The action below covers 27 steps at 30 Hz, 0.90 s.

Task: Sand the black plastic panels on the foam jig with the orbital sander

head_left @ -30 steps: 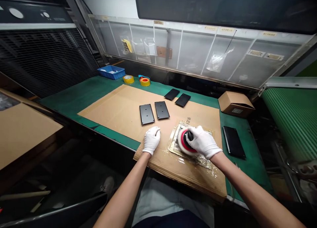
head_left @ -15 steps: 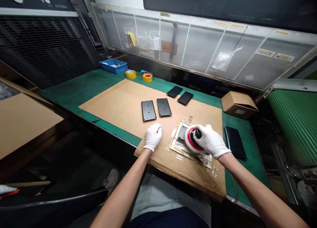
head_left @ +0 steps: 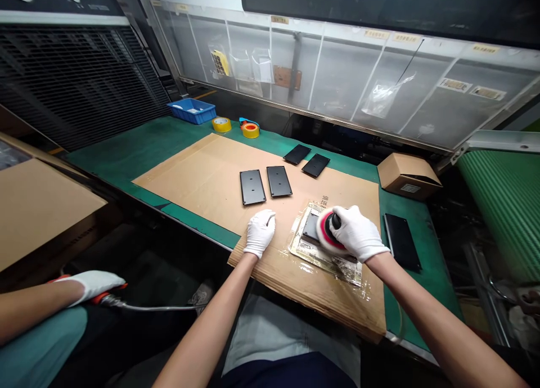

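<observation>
My right hand (head_left: 355, 233), in a white glove, grips the black knob of a round polishing pad (head_left: 325, 230) with a red ring and a fluffy white edge. The pad lies over the right part of a dark flat plate (head_left: 311, 227), hiding it there. That plate sits in a taped-down frame (head_left: 301, 252) on the cardboard (head_left: 198, 168). My left hand (head_left: 260, 232), also gloved, rests curled on the cardboard near its front edge, with nothing visible in it. Beyond it lie two black plates, a left one (head_left: 252, 187) and a right one (head_left: 279, 181).
Two more black plates (head_left: 316, 165) lie farther back. A long black plate (head_left: 402, 242) and a small carton (head_left: 408, 176) are at right. Tape rolls (head_left: 221, 124) and a blue bin (head_left: 192, 111) stand at back left. A co-worker's gloved hand (head_left: 95, 284) holds an orange-handled hose tool.
The polishing pad has shifted slightly right with my right hand, baring more of the plate. A co-worker's hand and arm have come into view at lower left. My left hand stays put.
</observation>
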### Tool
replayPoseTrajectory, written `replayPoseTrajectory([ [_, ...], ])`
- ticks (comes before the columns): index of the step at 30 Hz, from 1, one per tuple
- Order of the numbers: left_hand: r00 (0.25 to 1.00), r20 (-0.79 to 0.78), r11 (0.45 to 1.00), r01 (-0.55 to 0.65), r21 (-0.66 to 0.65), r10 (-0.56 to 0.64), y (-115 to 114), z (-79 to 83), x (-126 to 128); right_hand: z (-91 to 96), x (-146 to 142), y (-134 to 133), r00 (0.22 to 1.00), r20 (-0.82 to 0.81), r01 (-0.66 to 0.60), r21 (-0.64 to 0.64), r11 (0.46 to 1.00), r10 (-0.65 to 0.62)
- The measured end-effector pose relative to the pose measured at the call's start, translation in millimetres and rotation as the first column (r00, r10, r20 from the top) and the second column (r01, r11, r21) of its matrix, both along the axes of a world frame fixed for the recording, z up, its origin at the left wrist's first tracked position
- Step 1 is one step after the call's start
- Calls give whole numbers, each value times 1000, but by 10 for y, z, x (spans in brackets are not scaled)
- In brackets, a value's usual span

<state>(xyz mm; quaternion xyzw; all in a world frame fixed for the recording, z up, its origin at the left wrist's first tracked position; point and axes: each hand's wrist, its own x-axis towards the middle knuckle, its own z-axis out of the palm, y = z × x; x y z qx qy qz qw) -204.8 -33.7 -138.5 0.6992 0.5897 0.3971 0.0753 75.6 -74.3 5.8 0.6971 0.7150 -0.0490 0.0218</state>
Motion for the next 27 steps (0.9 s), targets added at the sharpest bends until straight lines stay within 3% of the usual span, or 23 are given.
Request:
replayPoseTrajectory([
  [3,1000,-3,1000,5,0,-5,0,1,-7,-1,-76,74,998,-46,-50,-37,998,48],
  [7,1000,-5,1000,4,4,-4,-8,8,-16,13,-133,174,1000,-24,9,11,1000,-9],
  [10,1000,-7,1000,6,10,-6,-9,14,-18,26,-121,203,998,-57,-1,-35,999,-1],
  [12,1000,-9,1000,5,9,-4,-6,14,-17,27,-101,203,996,-82,-28,-72,997,22],
  [17,1000,-9,1000,6,-1,-6,-4,7,-18,12,-17,159,999,-27,37,3,999,-37],
  [21,1000,-14,1000,8,-5,-8,-1,5,-23,12,97,85,997,-71,-34,-50,998,31],
  [27,1000,-17,1000,15,-16,-15,9,9,-23,69,220,47,995,2,95,-58,994,-95],
])
